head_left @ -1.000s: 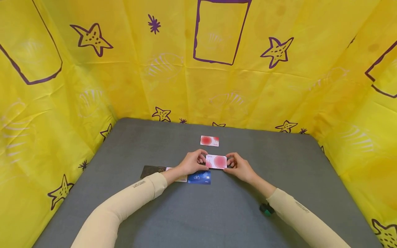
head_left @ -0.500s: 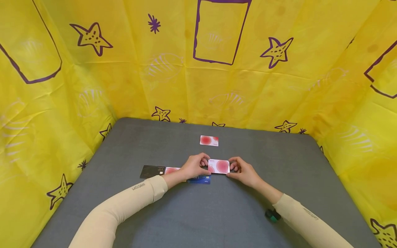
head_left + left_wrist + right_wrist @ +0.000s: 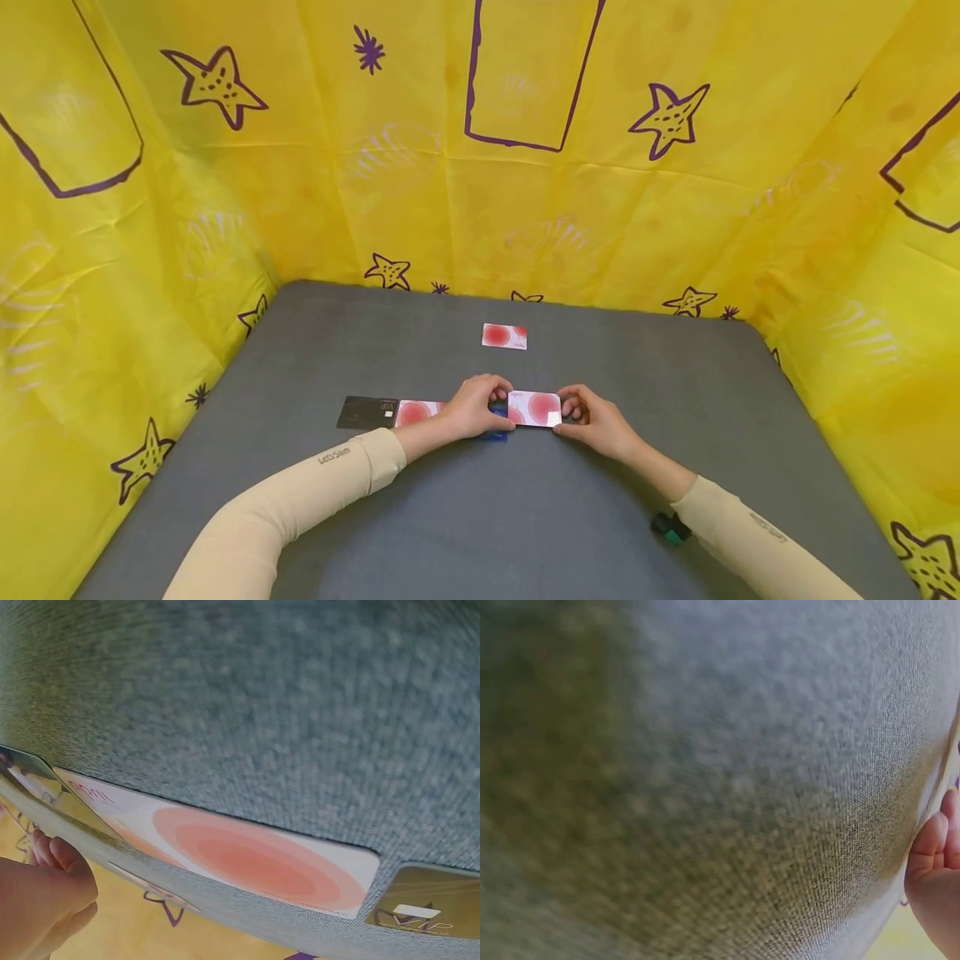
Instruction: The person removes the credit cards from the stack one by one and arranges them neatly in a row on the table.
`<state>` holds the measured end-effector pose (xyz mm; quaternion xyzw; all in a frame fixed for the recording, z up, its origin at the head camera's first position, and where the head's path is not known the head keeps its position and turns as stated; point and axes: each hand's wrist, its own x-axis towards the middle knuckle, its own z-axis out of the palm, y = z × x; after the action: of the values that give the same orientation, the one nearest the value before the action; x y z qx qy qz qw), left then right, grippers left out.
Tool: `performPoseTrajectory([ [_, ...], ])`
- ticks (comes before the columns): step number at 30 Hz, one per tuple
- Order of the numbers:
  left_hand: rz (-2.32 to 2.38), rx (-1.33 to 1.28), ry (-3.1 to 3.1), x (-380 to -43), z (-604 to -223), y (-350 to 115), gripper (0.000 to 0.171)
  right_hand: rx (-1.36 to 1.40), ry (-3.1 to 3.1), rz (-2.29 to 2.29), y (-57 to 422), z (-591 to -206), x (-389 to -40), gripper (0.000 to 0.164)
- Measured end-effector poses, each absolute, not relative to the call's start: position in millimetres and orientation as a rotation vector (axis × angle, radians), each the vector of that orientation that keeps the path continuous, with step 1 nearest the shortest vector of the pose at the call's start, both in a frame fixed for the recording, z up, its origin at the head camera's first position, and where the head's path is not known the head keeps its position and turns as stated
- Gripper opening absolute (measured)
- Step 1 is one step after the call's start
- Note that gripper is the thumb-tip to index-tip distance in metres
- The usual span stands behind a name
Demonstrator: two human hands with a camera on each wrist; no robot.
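Observation:
Between my two hands is a white card with pink-red circles [image 3: 534, 408], its printed face up. My left hand [image 3: 478, 407] pinches its left edge between thumb and fingers; my right hand [image 3: 595, 421] pinches the right edge the same way. Under and beside the left hand lies a blue VIP card [image 3: 495, 435], mostly covered. Left of that sits another white card with a red circle [image 3: 417, 412], also seen in the left wrist view as the card marked April [image 3: 247, 855]. A black VIP card [image 3: 367, 412] ends the row at the left.
Farther back on the grey table [image 3: 480, 517] lies one more red-and-white card [image 3: 504, 336]. Yellow cloth [image 3: 420, 192] with starfish drawings hangs around the table's back and sides. A dark strap [image 3: 670, 528] is at the right wrist.
Both hands have carried the held card a little right and nearer to me, alongside the blue card. The left hand covers more of the blue card than before.

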<state>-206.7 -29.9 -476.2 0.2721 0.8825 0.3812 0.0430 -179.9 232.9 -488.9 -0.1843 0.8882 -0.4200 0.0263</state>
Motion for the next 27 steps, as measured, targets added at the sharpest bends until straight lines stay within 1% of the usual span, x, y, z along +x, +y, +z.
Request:
performPoseTrajectory([
  [17, 1.064, 0.905, 2.717, -199.5, -477.5, -27.7, 0.049, -0.606, 2.763, -1.232, 237.8, -486.9, -169.2, 0.049],
  [27, 1.042, 0.892, 2.707, -195.3, -483.5, -28.4, 0.047, -0.595, 2.745, -1.191, 237.6, -489.0, -165.5, 0.048],
])
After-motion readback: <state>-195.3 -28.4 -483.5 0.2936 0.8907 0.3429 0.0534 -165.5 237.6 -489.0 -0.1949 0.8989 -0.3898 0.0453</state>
